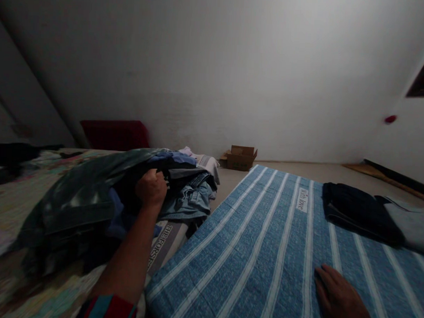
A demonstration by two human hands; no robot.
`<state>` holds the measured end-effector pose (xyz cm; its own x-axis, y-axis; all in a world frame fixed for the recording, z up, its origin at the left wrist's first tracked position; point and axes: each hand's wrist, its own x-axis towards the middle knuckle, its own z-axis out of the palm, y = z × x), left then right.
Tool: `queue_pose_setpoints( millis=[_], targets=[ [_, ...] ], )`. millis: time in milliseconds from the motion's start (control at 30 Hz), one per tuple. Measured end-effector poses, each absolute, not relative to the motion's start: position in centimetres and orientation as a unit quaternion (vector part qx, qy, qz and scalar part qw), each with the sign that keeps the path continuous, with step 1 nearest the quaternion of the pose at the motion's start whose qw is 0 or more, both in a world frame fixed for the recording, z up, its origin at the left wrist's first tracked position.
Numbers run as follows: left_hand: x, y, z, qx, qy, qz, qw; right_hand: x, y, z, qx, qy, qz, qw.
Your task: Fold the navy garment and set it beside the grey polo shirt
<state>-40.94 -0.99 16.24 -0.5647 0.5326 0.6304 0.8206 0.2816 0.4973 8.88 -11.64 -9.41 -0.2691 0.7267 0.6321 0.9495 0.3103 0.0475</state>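
My left hand (151, 187) is closed in a fist at a heap of clothes, its fingers on a black garment (175, 166). Draped over the heap's left side is a dark grey-green garment (82, 196). Light-blue denim (189, 200) lies just right of the fist, and blue cloth (116, 211) shows beneath the wrist. My right hand (342, 298) rests on the blue striped cloth (254, 244), palm down with fingers stretched out and nothing held. Beyond it are a folded dark navy garment (359, 210) and a folded grey garment (411, 224).
The heap lies on a patterned bedcover (8, 230), partly over a cloth with printed lettering (162, 240). A narrow gap separates it from the striped surface. An open cardboard box (241, 158) stands by the wall, and a red object (115, 133) leans at the back left.
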Motion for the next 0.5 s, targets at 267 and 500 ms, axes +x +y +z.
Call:
queue_pose_setpoints(
  millis=[267, 500],
  targets=[
    [-36.9, -0.8, 18.5, -0.426, -0.686, -0.577, 0.123, 8.9, -11.8, -9.6, -0.574, -0.763, -0.175, 0.241],
    [-31.1, -1.9, 16.9, -0.441, -0.59, -0.676, -0.004, 8.8, -11.8, -9.4, -0.591, -0.755, -0.145, 0.244]
  ],
)
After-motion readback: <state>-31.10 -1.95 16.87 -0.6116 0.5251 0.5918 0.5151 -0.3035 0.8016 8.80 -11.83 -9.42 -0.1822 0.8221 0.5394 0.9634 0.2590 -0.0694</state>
